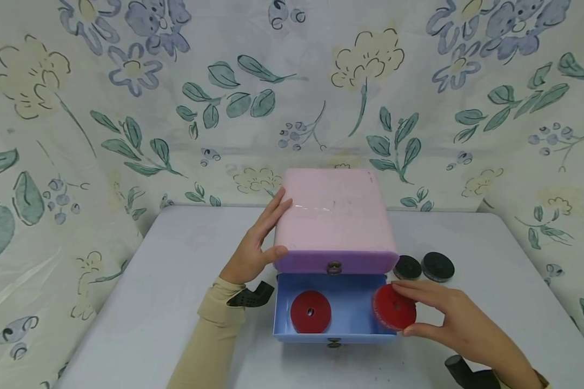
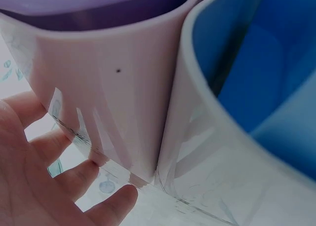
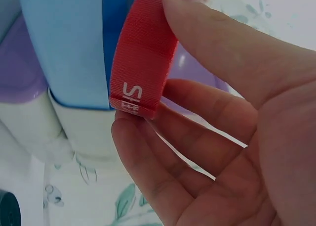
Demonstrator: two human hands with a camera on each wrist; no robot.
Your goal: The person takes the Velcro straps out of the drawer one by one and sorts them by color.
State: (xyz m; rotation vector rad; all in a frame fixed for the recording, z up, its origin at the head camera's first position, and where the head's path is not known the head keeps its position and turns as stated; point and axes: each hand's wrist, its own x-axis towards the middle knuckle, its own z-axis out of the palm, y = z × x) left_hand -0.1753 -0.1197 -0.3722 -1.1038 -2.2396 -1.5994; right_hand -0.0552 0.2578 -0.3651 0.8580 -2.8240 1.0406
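Observation:
My right hand (image 1: 462, 319) pinches a roll of red ribbon (image 1: 393, 309) between thumb and fingers, tilted over the right side of the pulled-out blue drawer (image 1: 297, 339). In the right wrist view, white lettering shows on the woven edge of this ribbon roll (image 3: 140, 63). A second red roll (image 1: 299, 319) lies flat in the drawer's left part. With fingers extended, my left hand (image 1: 253, 243) rests against the left side of the pink box (image 1: 336, 210) that houses the drawer. The left wrist view has the left hand's fingers (image 2: 74, 181) along the box's side.
Two black rolls, one nearer the box (image 1: 407, 267) and one farther right (image 1: 438, 267), lie on the white table (image 1: 199, 227). Above the blue drawer is a purple drawer front (image 1: 302, 261) with a metal knob. Flower-patterned cloth (image 1: 292, 97) hangs behind and at the sides.

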